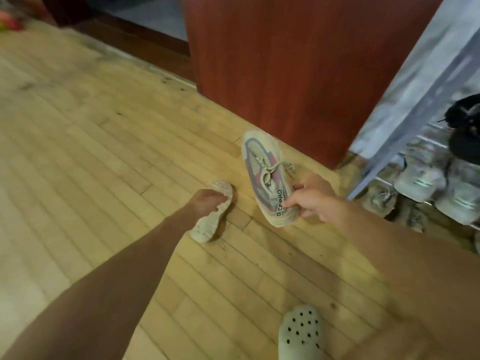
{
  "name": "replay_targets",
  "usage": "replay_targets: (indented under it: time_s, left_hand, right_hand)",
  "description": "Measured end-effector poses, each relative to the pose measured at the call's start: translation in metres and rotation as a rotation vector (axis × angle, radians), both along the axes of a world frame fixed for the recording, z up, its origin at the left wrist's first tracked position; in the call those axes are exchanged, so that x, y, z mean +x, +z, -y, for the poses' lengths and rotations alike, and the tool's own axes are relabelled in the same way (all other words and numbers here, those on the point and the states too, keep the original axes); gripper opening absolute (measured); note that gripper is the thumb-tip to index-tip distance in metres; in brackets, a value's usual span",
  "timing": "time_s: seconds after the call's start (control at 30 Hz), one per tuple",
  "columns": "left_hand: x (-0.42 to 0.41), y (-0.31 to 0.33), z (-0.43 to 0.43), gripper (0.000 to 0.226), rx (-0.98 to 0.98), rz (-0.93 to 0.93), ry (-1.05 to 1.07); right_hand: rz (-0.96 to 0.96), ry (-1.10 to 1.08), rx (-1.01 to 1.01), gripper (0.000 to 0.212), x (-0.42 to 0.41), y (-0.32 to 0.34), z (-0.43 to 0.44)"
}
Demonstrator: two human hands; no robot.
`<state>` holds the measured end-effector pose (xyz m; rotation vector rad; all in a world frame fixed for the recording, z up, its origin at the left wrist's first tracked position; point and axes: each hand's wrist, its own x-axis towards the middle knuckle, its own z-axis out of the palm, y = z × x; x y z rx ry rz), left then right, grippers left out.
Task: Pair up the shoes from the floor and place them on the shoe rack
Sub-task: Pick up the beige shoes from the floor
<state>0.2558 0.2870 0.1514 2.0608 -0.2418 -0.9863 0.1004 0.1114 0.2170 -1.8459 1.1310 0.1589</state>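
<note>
Wooden cabinet (285, 61) stands far behind, shoe rack (405, 87) at right. Right hand (314, 198) pinches the sneaker (262, 162) marked "G CAPRO"; left hand (205, 201) grips a second sneaker (207, 227).

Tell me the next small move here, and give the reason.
Probably close the left hand round the floor shoe it touches and lift it beside the laced sneaker that the right hand holds. The two look alike, and the shoe rack stands just to the right.
</note>
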Motion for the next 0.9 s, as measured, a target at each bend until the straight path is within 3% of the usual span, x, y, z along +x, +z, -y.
replay_targets:
  time_s: [0.13,0.4,0.57,0.7,0.83,0.9]
  left_hand:
    - [0.011,-0.067,-0.015,0.047,0.225,0.054,0.024]
    - [0.014,-0.16,-0.012,0.092,0.791,0.478,-0.443]
    - [0.02,-0.174,-0.014,0.094,0.712,0.581,-0.381]
    - [0.022,-0.155,-0.026,0.083,0.443,0.308,-0.317]
    - [-0.006,-0.135,-0.041,0.059,0.012,-0.382,-0.193]
    - [-0.028,-0.14,-0.055,0.057,-0.03,-0.524,-0.201]
  right_hand:
    - [-0.079,-0.001,0.0,0.039,-0.001,-0.055,0.004]
    - [-0.255,0.017,-0.035,0.031,-0.019,-0.143,0.019]
    - [-0.389,0.118,-0.106,0.026,-0.031,-0.155,0.019]
    - [-0.441,0.095,-0.156,0.023,-0.041,-0.155,0.013]
    - [-0.444,0.028,-0.151,0.021,-0.05,-0.15,-0.004]
    - [-0.444,0.018,-0.127,0.017,-0.054,-0.147,-0.017]
